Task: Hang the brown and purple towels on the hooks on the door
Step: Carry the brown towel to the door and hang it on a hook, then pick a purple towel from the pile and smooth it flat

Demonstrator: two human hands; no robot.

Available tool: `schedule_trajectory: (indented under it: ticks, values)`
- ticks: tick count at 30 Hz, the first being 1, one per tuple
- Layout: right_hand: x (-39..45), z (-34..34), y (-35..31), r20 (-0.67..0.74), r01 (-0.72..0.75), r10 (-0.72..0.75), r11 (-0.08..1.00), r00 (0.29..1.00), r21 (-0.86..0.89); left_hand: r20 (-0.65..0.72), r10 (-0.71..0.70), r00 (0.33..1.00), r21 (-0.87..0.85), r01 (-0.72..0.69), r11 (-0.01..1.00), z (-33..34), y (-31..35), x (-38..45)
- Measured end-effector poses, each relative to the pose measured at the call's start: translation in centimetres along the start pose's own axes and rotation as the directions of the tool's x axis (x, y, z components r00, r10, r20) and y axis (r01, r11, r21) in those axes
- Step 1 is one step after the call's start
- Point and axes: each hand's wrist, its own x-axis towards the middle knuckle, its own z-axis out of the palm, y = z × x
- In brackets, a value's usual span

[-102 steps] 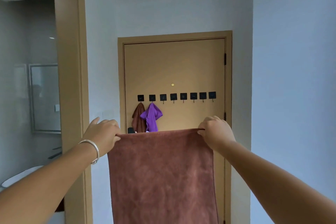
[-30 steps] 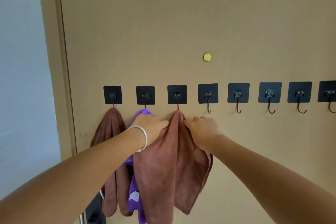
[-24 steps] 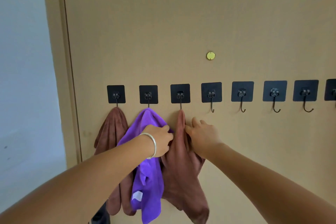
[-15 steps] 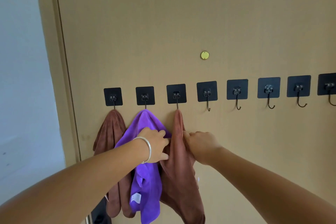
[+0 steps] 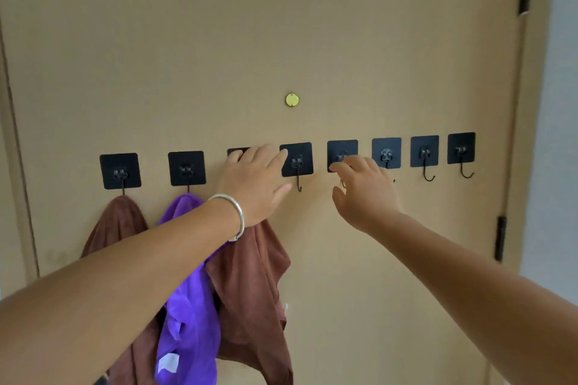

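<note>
A row of black square hooks runs across the tan door [image 5: 312,25]. A brown towel [image 5: 115,228] hangs from the first hook [image 5: 120,170]. From the second hook [image 5: 186,168] hangs a purple towel [image 5: 187,306]. Another brown towel [image 5: 250,290] hangs below the third hook, which my left hand [image 5: 255,181] mostly covers. That hand is empty with fingers apart, reaching toward the bare fourth hook [image 5: 297,162]. My right hand [image 5: 364,190] is open too, in front of the fifth hook [image 5: 342,153], holding nothing.
Three more bare hooks [image 5: 424,154] follow to the right. A small brass peephole [image 5: 292,100] sits above the row. Black hinges [image 5: 500,240] mark the door's right edge, with a pale wall [image 5: 560,103] beyond. The door frame [image 5: 12,165] stands at the left.
Both hands have let go of the second brown towel, which now hangs on its own, and have risen to hook height. The view has shifted to the right.
</note>
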Motion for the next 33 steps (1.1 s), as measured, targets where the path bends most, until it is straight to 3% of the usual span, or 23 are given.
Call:
schedule_trajectory:
  ticks: [7,14,20,24,33]
  values:
    - [-4.2,-5.4,6.1,0.082,-0.175,0.204,0.946,0.976,-0.273,0.015,0.108,0.994,-0.160,-0.104,0.982,1.8,7.3,3.9]
    - [-9.2,-13.1,9.3,0.028,-0.371,0.441,0.784,0.897,-0.497,-0.149,0.268,0.952,-0.369,-0.305,0.878,0.4,15.0,6.7]
    - [-15.3,-19.9,8.0,-0.053,-0.485,0.599,0.589,0.799,-0.647,-0.291,0.363,0.885,-0.508,-0.465,0.725,-2.9,21.0,6.2]
    - [-20.8,-25.5,6.1,-0.127,-0.528,0.697,0.399,0.706,-0.749,-0.348,0.423,0.837,-0.606,-0.545,0.580,-6.7,26.3,4.1]
    - [-32.0,-40.1,-0.8,-0.381,-0.598,0.786,-0.019,0.486,-0.801,-0.608,0.463,0.645,-0.634,-0.746,0.206,-20.7,36.4,-2.7]
